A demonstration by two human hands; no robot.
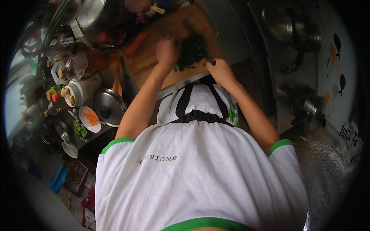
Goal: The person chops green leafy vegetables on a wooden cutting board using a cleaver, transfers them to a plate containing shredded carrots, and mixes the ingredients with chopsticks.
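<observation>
A wooden cutting board (170,23) lies before me, with a heap of chopped dark green leaves (193,50) on it. My left hand (168,52) bends over the board at the heap's left edge; its fingers are blurred and partly hidden, so I cannot see whether they grip anything. At the board's near right corner, my right hand (221,72) is closed around the dark handle of what appears to be a knife (214,62). Its blade does not show clearly among the leaves. An orange carrot (138,43) rests along the board's left side.
Left of the board are a wooden spatula (117,82), a pan lid (109,107), a plate of shredded carrot (90,117) with chopsticks, green leaves (80,130) and several bottles and jars. A stove with a metal pot (307,105) and kettle-like vessel (277,24) stands right.
</observation>
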